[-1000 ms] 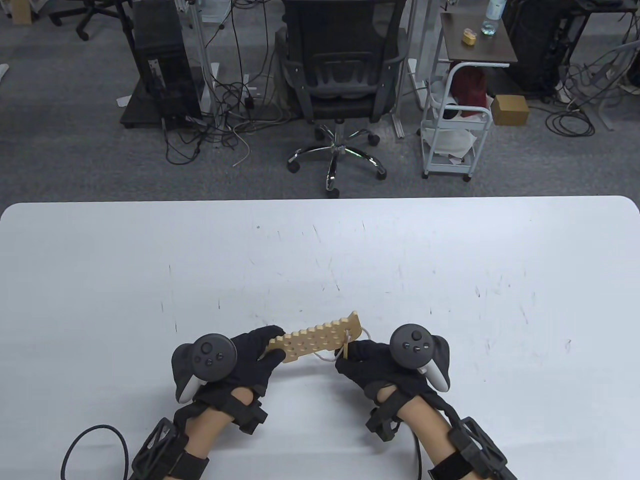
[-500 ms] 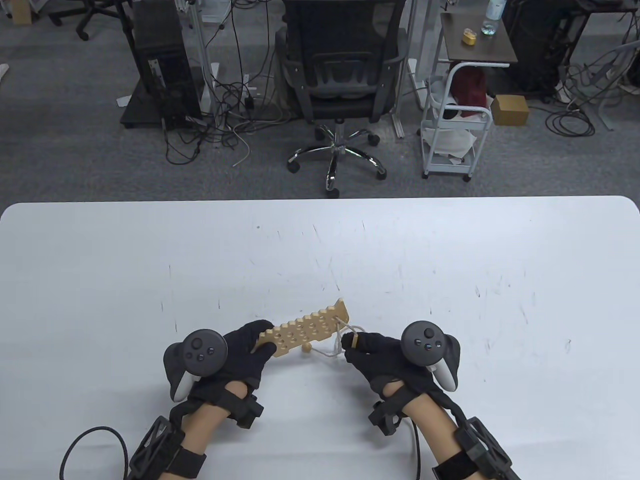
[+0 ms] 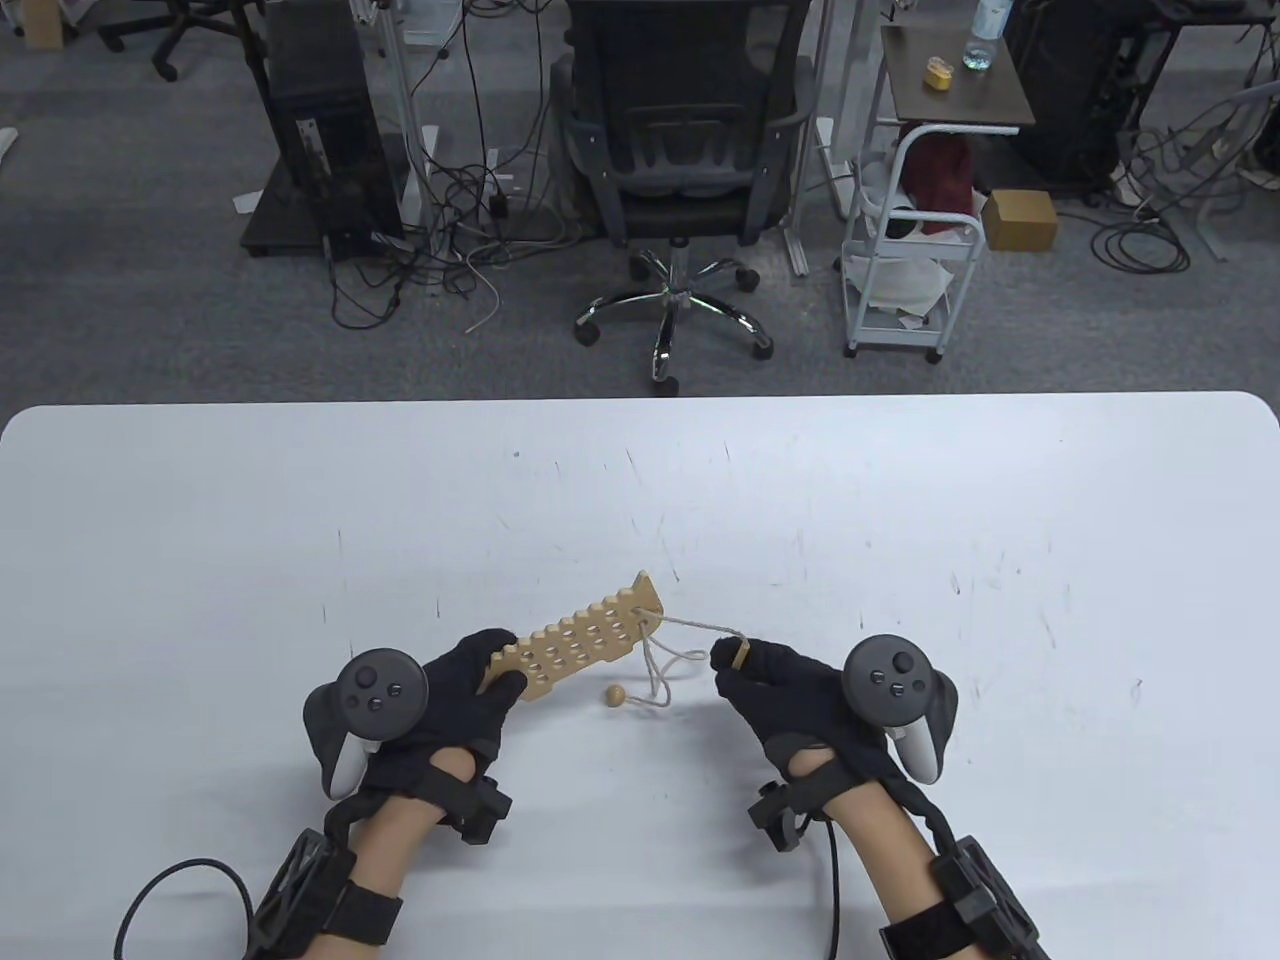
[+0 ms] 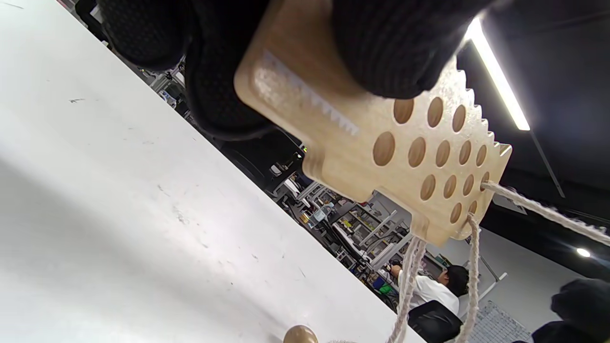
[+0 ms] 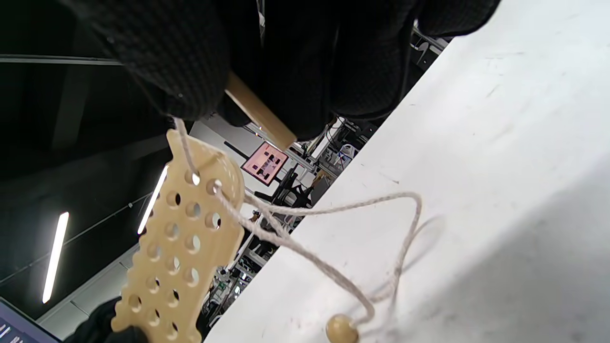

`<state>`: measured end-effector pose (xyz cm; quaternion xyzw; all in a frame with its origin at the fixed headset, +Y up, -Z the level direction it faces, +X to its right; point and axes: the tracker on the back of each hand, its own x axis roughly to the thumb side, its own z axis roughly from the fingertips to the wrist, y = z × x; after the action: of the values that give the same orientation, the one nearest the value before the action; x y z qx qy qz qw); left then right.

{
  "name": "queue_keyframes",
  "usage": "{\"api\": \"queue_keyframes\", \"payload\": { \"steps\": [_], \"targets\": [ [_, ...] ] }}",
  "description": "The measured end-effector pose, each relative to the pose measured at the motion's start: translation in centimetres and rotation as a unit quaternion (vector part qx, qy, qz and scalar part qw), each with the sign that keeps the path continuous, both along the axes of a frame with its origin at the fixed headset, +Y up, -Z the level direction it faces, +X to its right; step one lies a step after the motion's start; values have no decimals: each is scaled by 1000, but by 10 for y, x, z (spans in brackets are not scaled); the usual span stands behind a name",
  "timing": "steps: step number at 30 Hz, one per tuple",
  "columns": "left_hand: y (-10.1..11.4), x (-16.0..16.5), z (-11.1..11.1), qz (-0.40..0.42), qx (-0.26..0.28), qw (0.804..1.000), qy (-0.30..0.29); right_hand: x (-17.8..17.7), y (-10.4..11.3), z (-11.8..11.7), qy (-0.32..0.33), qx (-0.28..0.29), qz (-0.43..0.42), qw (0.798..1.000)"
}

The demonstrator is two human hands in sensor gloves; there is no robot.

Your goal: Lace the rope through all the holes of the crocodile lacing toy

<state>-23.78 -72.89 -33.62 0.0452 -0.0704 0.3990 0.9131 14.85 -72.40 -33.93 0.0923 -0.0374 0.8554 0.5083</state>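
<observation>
The left hand (image 3: 455, 690) grips the near-left end of the wooden crocodile board (image 3: 585, 645) — fingers and thumb curl round its plain end, holding it up off the white table (image 3: 640, 480) with the toothed edge on the far side. The board slants from the hand toward the far right. In the left wrist view its rows of round holes (image 4: 431, 152) show open, apart from those at the far end, where the rope (image 3: 690, 627) passes through.

The right hand (image 3: 790, 690) sits to the right of the board, apart from it, its fingertips pinching a short wooden needle (image 3: 737, 655) tied to the rope. From the board's far-right end one stretch of rope runs across to that needle; another hangs down in a loop to the table and ends in a small wooden bead (image 3: 615, 695), which rests on the tabletop between the two hands, just below the board.
</observation>
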Motion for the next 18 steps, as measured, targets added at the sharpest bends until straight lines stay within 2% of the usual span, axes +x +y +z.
{"api": "queue_keyframes", "payload": {
  "steps": [18],
  "targets": [
    [-5,-11,-2,12,-11,999,35,37,21,-1,-69,43,-70,994]
  ]
}}
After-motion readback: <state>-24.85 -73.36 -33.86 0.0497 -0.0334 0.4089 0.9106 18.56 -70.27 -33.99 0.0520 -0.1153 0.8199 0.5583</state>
